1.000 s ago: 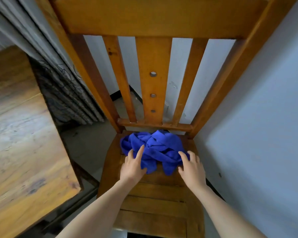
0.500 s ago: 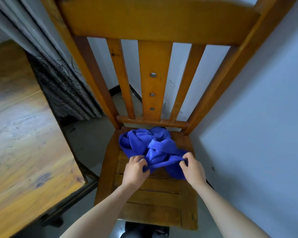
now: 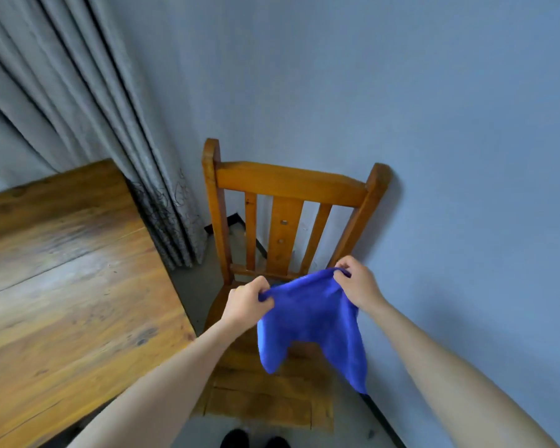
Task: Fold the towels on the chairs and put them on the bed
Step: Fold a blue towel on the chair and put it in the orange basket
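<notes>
A blue towel [image 3: 314,321] hangs spread in the air above the seat of a wooden chair [image 3: 288,185]. My left hand [image 3: 248,300] pinches its upper left edge. At the upper right edge my right hand [image 3: 358,282] grips the cloth too. The lower corners of the towel dangle free over the slatted seat [image 3: 269,399]. The chair stands with its back against the wall. No bed is in view.
A wooden table [image 3: 65,286] fills the left side, its corner close to the chair. Grey curtains [image 3: 78,101] hang behind the table. A pale blue wall [image 3: 450,156] runs behind and to the right of the chair. Dark shoe tips [image 3: 256,439] show at the bottom.
Both hands closed on the crumpled towel on the seat, then lifted it off; it now hangs open between them. The view pulled back and up from the chair.
</notes>
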